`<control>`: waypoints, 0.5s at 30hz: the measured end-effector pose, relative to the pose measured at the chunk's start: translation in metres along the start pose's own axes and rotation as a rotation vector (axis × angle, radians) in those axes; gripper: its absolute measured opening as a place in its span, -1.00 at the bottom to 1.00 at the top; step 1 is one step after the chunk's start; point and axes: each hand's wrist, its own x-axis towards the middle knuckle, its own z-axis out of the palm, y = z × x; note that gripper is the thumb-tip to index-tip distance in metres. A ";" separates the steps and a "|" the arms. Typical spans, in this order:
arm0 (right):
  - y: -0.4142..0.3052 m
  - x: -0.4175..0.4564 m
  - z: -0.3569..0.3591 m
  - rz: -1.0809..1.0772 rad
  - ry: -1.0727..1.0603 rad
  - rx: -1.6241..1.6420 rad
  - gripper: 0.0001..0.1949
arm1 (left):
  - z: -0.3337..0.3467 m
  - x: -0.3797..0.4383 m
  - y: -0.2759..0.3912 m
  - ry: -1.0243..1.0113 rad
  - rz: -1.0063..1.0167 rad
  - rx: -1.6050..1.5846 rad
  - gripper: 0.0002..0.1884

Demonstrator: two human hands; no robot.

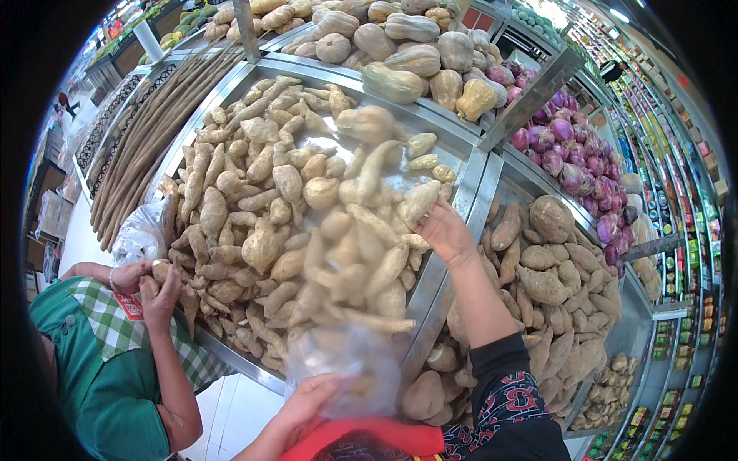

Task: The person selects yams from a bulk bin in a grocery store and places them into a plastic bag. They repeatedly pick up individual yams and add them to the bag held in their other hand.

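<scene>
My right hand grips a pale tan root vegetable at the right side of a metal bin. Near the bin's front edge, my left hand holds a translucent plastic bag, with blurred pale contents showing through it. A large heap of similar tan roots fills much of the bin between and beyond my hands. The middle of the view is hazy, so the roots just past the bag look blurred. A squash lies at the far side of the heap.
A co-worker in a green shirt stands at the left, handling a root beside a plastic bag. Metal dividers separate brown tubers, red onions and squashes. Upright metal posts rise from the bins. Long brown poles lie left.
</scene>
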 end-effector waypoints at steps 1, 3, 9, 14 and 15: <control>-0.001 -0.003 0.007 -0.006 -0.033 -0.065 -0.48 | -0.002 -0.001 -0.001 -0.006 0.011 0.015 -0.61; 0.000 -0.008 0.019 -0.005 -0.060 -0.128 -0.43 | -0.009 -0.003 -0.008 -0.017 0.044 0.039 -0.61; 0.011 -0.023 0.040 0.059 -0.055 0.190 -0.34 | -0.005 -0.014 -0.010 -0.017 0.092 -0.006 -0.60; 0.018 -0.032 0.053 0.067 -0.127 0.290 -0.34 | -0.010 -0.017 -0.014 -0.021 0.096 0.016 -0.59; 0.019 -0.034 0.057 0.070 -0.126 0.273 -0.36 | -0.013 -0.016 -0.016 -0.014 0.101 0.044 -0.57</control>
